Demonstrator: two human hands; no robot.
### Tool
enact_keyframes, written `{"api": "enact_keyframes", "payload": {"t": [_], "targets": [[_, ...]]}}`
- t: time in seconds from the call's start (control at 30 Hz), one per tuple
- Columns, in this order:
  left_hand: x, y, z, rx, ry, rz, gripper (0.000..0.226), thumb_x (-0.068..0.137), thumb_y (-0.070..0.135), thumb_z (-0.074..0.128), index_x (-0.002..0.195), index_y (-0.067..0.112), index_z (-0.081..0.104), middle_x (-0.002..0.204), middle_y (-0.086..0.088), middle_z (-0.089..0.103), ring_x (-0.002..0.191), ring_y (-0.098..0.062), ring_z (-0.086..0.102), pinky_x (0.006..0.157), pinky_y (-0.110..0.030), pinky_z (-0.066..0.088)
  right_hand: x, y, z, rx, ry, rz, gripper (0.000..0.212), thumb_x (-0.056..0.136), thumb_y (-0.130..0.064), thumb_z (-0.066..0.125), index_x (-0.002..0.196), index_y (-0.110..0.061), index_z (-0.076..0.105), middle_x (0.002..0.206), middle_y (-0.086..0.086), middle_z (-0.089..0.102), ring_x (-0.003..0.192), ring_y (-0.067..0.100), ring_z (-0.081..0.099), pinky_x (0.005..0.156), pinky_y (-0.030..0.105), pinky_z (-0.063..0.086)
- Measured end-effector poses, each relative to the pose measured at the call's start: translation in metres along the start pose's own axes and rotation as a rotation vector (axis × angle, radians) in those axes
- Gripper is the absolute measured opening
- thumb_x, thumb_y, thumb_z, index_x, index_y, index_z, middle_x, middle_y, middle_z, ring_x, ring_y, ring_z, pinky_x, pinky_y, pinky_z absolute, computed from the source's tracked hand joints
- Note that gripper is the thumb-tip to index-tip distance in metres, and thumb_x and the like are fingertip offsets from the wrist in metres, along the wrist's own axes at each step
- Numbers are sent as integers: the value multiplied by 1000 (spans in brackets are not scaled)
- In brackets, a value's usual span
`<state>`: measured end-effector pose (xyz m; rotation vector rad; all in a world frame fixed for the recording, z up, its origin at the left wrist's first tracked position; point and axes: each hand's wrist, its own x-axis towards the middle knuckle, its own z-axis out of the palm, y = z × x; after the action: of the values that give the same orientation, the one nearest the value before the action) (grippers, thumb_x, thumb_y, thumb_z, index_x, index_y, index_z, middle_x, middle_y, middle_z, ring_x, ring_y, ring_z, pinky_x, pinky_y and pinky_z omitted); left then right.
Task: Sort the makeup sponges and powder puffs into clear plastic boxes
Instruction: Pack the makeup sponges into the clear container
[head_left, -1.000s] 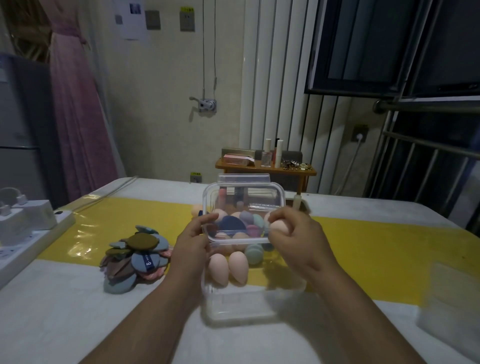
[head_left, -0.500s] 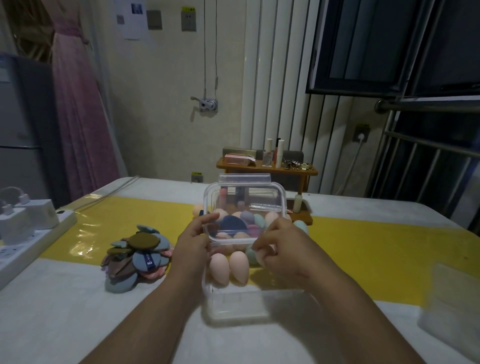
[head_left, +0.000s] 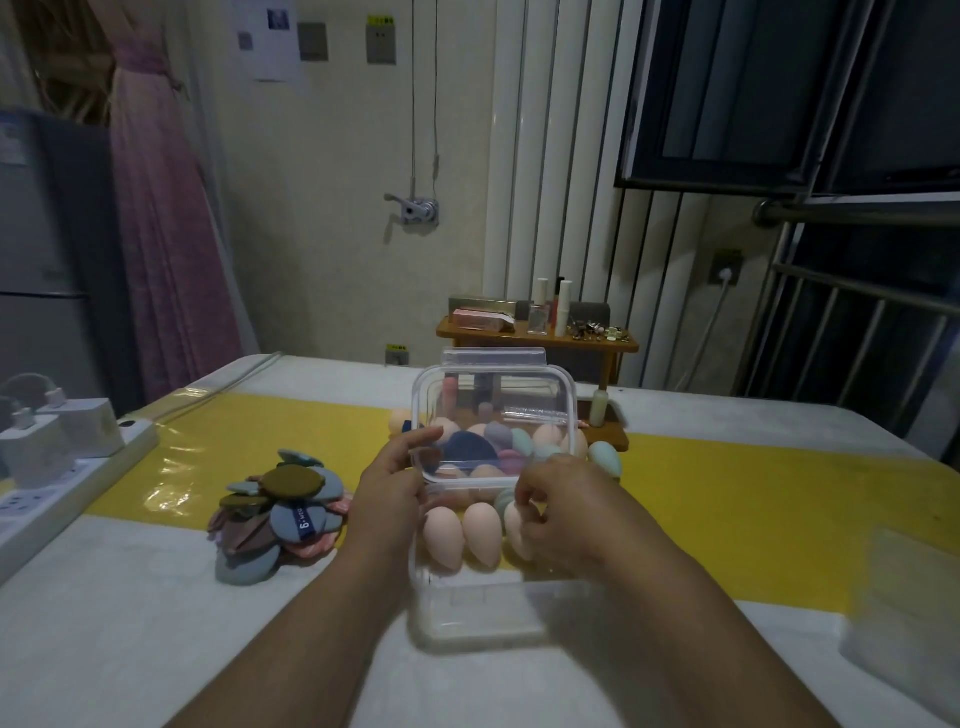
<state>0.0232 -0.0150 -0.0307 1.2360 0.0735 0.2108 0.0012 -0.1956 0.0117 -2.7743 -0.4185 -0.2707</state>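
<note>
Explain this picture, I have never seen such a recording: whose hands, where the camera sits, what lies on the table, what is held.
No machine here: a person works bare-handed, and one camera on their head looks down at the white table. The left hand grips the upright clear plastic lid by its left edge. The right hand pinches a peach egg-shaped sponge inside the clear plastic box, beside two peach sponges lying there. More coloured sponges lie behind the lid. A pile of flat round powder puffs sits left of the box.
</note>
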Motion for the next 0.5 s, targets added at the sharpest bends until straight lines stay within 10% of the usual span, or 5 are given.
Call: {"api": "enact_keyframes", "payload": {"t": [0.5], "targets": [[2,-2,-1,-49,-15,-34,66,79,-14,32,100,31,76,117,-5,64,97,-25,68,61,-30,58,-3,-7,-5,-106,-105,3,19,89,-23,59,99,-24,76,100,2,68,88,21,62,71,28,51]]}}
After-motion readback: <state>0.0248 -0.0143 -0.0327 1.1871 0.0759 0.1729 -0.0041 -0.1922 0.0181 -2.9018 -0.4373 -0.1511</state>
